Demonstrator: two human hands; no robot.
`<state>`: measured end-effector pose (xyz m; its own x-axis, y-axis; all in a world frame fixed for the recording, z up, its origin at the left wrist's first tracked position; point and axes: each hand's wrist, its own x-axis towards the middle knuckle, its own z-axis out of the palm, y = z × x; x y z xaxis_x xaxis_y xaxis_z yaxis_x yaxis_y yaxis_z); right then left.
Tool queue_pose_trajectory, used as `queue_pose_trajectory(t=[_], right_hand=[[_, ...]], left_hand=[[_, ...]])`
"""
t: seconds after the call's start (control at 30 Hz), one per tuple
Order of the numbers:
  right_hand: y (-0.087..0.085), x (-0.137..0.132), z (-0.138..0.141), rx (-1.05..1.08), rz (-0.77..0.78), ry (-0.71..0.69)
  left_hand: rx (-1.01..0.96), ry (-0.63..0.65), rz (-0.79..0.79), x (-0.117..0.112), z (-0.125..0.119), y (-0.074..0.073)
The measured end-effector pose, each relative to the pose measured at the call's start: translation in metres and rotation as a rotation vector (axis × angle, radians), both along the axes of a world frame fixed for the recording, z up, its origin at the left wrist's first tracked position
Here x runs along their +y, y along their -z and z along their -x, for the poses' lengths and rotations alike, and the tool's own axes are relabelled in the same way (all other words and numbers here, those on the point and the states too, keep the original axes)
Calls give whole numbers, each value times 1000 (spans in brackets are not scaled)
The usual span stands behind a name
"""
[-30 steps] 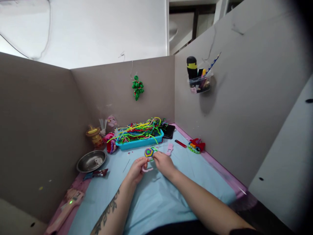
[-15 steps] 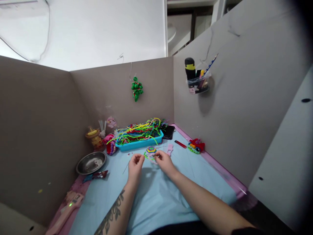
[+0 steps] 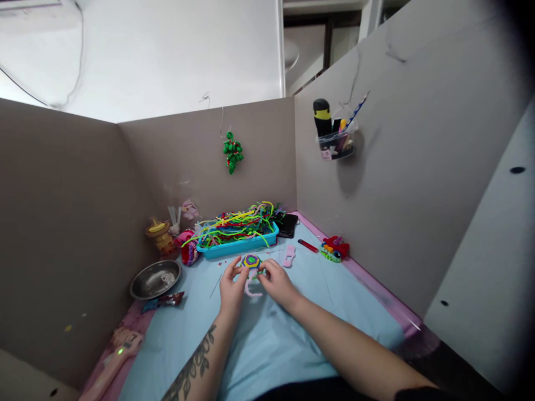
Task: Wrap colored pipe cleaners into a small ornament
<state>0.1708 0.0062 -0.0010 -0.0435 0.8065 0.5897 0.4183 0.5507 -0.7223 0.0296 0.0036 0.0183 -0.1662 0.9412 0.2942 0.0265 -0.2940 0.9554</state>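
- Hex disc (image 3: pixel 251 260), ctr of frame, a bit below mid; colored face up toward me, long axis approx. L–R.
- Pink strand (image 3: pixel 248 287) runs from disc twd bottom of frame, end hooking R.
- My L hand (image 3: pixel 232 281): thumb + fingers narrow on disc's L edge.
- My R hand (image 3: pixel 278 279): pinching its R edge.
- Upper R of frame: hanging tub (image 3: pixel 337 146), pink label (image 3: pixel 326 154) too small to read.

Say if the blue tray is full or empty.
Full: a tangle of colourful strands heaps above the rim of the blue tray, some overhanging its edge.
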Motion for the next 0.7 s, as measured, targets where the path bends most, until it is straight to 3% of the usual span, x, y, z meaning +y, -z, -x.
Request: queue_pose_trajectory(t=[0.2,0.33,0.43,0.5,0.6,0.7], right_hand=[[-3,-10,4,-63,-163,6],[-7,-14,6,-49,-175,-29],[-11,-13,6,92,-88,-40],[-11,-8,6,253,50,-31],[-5,3,6,464,250,-88],[5,13,7,588,330,-137]], left_hand=[[-4,-39,-13,-2,-2,-1],[3,-47,-44,-5,-5,-2],[-9,-46,-34,-4,-5,-2],[-16,-55,-33,-1,-3,-1],[-35,-43,-36,1,-1,1],[-85,2,-15,1,-2,1]])
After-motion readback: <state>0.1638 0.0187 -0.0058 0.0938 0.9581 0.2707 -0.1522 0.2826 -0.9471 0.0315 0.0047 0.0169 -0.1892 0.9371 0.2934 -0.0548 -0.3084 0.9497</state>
